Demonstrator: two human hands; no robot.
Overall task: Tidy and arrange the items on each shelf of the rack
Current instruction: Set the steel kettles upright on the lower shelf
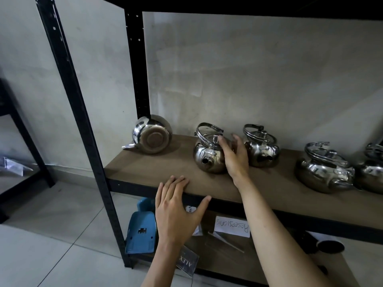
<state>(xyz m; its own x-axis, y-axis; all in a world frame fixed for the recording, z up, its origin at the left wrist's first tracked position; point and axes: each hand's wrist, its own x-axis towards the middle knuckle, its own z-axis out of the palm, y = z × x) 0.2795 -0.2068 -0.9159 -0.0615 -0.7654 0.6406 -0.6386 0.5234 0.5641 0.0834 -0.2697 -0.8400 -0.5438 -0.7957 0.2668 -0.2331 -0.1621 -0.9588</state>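
Reaching right hand (235,157), fingers spread, beside upright kettle (208,156); tipped kettle (152,134) lies left (1 on side), nearer my flat, open left hand (176,208).

A pale tiled floor (51,235), a grey wall (248,69), and what may be another stand (12,125) at far left.

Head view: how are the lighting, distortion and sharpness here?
Head view: dim and flat, with dull highlights on the kettles; wide-angle bending bows the rack posts; the centre is sharp, while the right-edge kettle looks smeared.
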